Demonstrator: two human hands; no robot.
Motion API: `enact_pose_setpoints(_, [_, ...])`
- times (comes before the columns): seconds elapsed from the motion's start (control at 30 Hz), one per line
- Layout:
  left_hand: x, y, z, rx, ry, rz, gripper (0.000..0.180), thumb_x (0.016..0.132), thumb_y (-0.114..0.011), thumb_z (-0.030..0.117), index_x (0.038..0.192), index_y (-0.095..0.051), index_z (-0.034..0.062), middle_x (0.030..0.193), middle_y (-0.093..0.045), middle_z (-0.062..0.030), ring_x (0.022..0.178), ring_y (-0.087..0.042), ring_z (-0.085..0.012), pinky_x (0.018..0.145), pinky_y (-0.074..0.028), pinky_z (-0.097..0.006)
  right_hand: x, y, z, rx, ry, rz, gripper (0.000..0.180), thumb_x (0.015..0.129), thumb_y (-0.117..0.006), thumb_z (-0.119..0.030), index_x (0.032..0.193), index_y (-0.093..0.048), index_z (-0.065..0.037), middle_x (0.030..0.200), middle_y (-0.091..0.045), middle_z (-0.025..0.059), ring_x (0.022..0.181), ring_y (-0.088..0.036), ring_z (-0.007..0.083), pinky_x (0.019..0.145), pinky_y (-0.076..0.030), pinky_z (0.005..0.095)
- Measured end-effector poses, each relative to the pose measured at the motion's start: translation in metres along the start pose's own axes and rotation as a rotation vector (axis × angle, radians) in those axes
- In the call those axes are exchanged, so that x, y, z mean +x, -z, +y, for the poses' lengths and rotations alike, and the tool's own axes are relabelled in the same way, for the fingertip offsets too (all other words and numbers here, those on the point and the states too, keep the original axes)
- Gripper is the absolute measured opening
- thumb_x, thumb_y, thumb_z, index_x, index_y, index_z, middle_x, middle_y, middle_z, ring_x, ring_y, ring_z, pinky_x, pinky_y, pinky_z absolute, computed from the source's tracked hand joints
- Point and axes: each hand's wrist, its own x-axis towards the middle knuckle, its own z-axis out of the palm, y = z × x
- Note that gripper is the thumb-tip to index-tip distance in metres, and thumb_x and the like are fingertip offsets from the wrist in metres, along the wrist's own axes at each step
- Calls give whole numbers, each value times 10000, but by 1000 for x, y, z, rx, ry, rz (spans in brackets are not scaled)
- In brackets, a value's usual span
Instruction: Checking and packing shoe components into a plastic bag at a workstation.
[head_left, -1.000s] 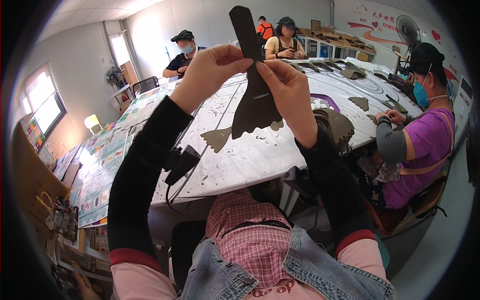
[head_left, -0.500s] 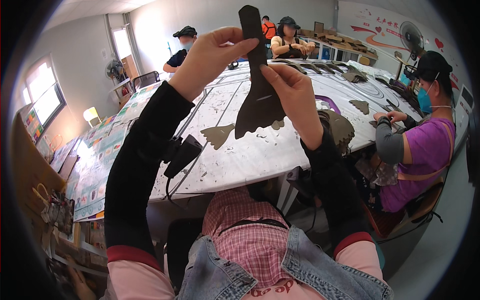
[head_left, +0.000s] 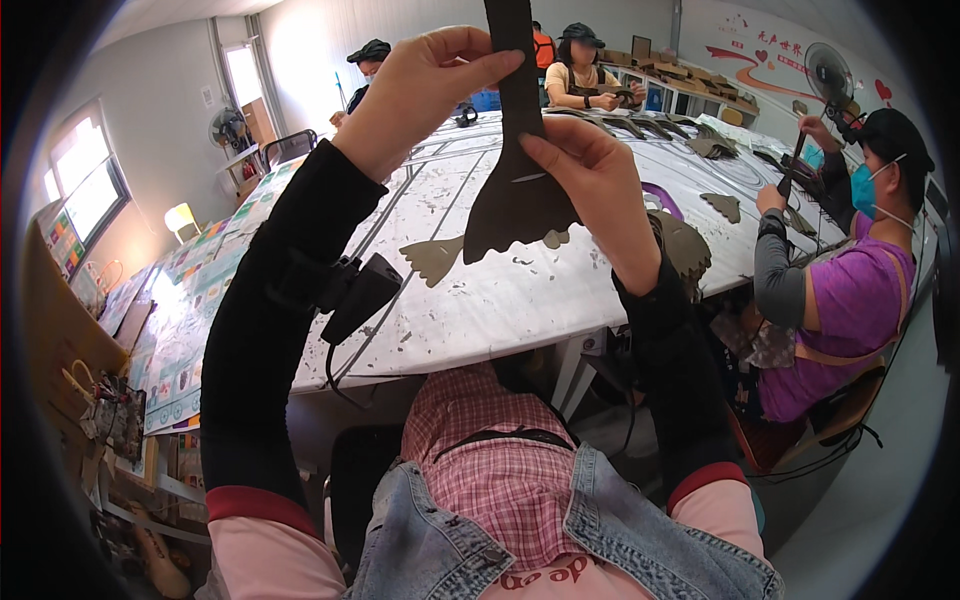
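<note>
Raised over the table, a dark olive-brown flat cut-out [head_left: 515, 205] has a long narrow strip at its top and a wide, scalloped lower end with a short slit. My left hand [head_left: 420, 95] pinches the strip between thumb and fingers. Lower down, where the piece flares out, my right hand [head_left: 600, 185] grips its right edge. The strip's top runs out of the picture. Behind the cut-out on the white table [head_left: 480, 310] lies a lighter scalloped piece [head_left: 432, 260], partly covered. Beside my right wrist is a stack of similar pieces [head_left: 688, 255], partly hidden by my hand and sleeve.
Small dark scraps are scattered over the tabletop. A purple-rimmed container [head_left: 662, 200] stands behind the stack. At the right sits a co-worker in purple [head_left: 850, 310] holding a dark strip; another co-worker [head_left: 580, 80] sits across the table. More cut-outs [head_left: 640, 128] lie along the far side.
The cut-out and both my hands have risen slightly, so its top leaves the picture. The co-worker at the right has lifted a dark strip upright.
</note>
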Motion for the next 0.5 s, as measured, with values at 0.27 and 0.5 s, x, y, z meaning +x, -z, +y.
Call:
enact_pose_setpoints(0.27, [1, 1, -3, 43, 2, -5, 194, 875, -660, 263, 938, -667, 79, 849, -643, 35, 806, -573, -38, 806, -441, -197, -1, 1, 0, -24, -6, -6, 194, 855, -672, -112, 1007, -661, 8, 865, -689, 61, 741, -637, 78, 658, -518, 200])
enact_pose_setpoints(0.5, [1, 1, -2, 27, 2, -19, 200, 876, -660, 272, 939, -667, 82, 838, -639, 39, 792, -566, -36, 793, -438, -198, -2, 1, -1, -25, 6, -7, 197, 853, -676, -117, 1004, -661, 10, 869, -691, 63, 745, -635, 77, 658, -518, 202])
